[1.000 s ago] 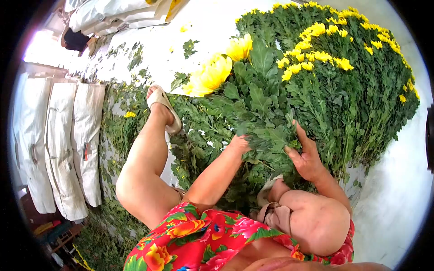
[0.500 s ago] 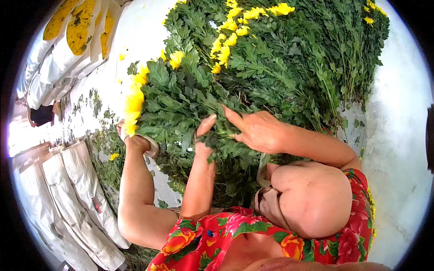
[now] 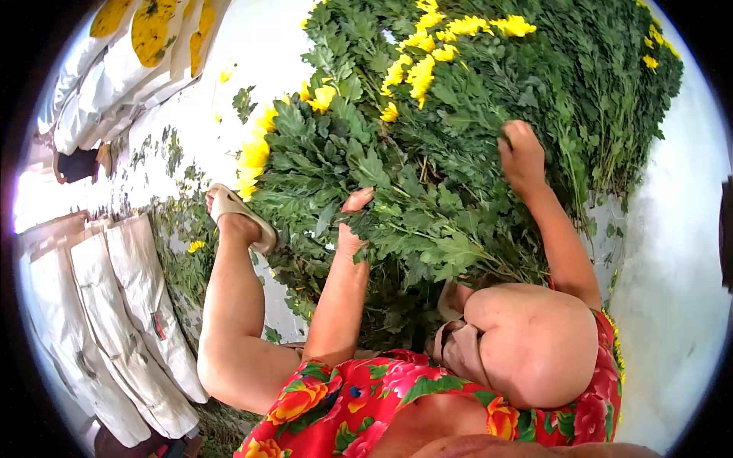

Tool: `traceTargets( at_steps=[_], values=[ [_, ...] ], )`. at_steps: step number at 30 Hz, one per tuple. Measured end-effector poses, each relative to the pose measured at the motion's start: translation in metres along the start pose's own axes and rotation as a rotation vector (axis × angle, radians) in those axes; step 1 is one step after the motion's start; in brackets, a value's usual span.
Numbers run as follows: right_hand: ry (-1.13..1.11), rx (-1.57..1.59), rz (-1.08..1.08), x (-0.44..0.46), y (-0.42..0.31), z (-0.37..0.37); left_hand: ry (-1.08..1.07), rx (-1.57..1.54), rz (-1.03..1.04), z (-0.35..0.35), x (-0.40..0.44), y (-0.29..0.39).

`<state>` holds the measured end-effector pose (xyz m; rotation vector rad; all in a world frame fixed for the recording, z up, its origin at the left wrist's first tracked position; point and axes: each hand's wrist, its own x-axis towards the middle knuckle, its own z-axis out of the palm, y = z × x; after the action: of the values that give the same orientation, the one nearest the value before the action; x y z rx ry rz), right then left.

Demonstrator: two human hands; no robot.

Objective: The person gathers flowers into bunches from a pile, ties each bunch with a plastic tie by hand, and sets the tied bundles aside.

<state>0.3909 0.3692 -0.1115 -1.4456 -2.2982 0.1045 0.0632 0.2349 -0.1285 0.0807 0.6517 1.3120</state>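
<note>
Packages point(image 3: 114, 328) left, flower pile point(image 3: 569, 91) right

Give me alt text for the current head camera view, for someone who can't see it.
A person's left hand holds a leafy green bunch of yellow-headed flowers; the right hand is at a dense green heap of similar stems. Long white sacks are at the picture's left.

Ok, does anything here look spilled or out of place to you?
Yes: loose leaves lie scattered beside the long white bags, and a yellow flower lies among them, apart from the flower bunch in the left hand. They look like dropped pieces.
</note>
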Motion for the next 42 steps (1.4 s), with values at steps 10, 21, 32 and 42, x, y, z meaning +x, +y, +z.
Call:
traceTargets(
  at_steps=[10, 21, 32, 42],
  values=[
    [0.191, 0.865, 0.333, 0.04, -0.094, -0.082, -0.105, 0.088, -0.042, -0.031, 0.008, -0.006],
    [-0.012, 0.506, -0.027, 0.046, -0.196, -0.068, -0.071, 0.268, -0.256, 0.035, -0.016, 0.007],
    [-0.085, 0.369, -0.156, 0.029, -0.197, -0.088, -0.256, 0.393, -0.2, 0.051, -0.013, 0.013],
    [0.06, 0.206, -0.412, 0.043, -0.218, -0.103, -0.273, 0.371, -0.193, 0.055, -0.02, 0.008]
  ],
)
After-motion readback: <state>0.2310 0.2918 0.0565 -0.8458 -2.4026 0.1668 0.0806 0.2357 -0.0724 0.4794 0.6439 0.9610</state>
